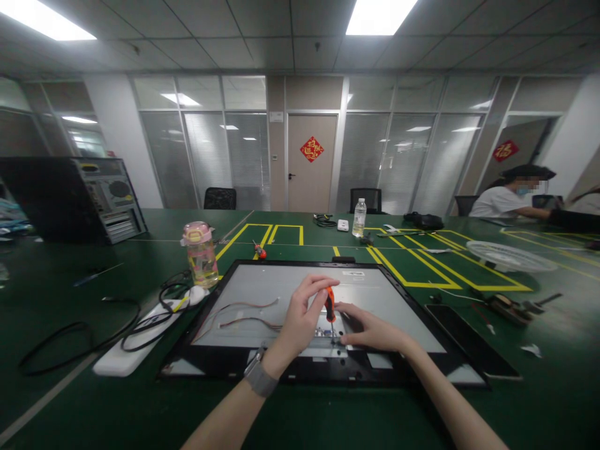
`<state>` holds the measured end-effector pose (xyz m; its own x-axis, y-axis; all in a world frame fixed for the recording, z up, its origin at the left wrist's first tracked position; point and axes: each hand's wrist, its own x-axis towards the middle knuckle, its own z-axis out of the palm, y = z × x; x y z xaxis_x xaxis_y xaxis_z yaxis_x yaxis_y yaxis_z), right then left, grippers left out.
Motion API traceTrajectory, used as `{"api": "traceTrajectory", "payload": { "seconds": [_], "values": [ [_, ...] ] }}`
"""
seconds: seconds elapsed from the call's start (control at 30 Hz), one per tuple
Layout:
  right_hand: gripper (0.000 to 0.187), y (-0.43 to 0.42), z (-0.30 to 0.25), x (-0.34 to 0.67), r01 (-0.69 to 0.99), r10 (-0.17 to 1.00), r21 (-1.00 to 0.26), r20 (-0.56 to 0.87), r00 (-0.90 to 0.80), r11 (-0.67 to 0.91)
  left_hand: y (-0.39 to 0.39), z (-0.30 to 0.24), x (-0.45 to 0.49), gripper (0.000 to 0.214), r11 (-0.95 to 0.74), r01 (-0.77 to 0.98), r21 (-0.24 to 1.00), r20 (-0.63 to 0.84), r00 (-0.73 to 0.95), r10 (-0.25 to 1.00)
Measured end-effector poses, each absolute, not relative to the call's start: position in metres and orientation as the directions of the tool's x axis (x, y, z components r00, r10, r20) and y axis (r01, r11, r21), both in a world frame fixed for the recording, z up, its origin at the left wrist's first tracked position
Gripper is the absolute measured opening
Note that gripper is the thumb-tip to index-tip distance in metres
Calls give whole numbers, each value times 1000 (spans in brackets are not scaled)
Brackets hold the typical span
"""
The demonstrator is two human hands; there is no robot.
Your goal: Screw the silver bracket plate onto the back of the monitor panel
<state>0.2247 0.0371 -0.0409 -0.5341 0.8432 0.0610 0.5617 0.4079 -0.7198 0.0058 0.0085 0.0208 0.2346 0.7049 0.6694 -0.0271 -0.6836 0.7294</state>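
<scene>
A flat display panel with a black frame lies on the table in front of me, its pale grey back facing up. My left hand is closed around the handle of an orange and black screwdriver. The screwdriver stands nearly upright, its tip down at a small circuit board near the panel's lower edge. My right hand rests beside the board, thumb and fingers apart around the screwdriver tip. Small dark pieces lie below the tip. Thin cables run across the panel's left part.
To the left are a white power strip with black cords, a pink-lidded bottle and a computer case. Another screwdriver lies beyond the panel. A dark flat strip and a brown tool lie right. Someone sits far right.
</scene>
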Motion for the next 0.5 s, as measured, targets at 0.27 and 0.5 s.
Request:
{"api": "traceTrajectory", "payload": {
  "seconds": [0.27, 0.5],
  "values": [
    [74, 38, -43, 225, 533, 829, -724, 96, -550, 438, 3, 17, 14, 32, -715, 9, 699, 679, 304, 668],
    [76, 38, -43, 225, 561, 844, -713, 81, -531, 421, 3, 20, 10, 24, -745, 52, 665, 707, 279, 650]
  ]
}}
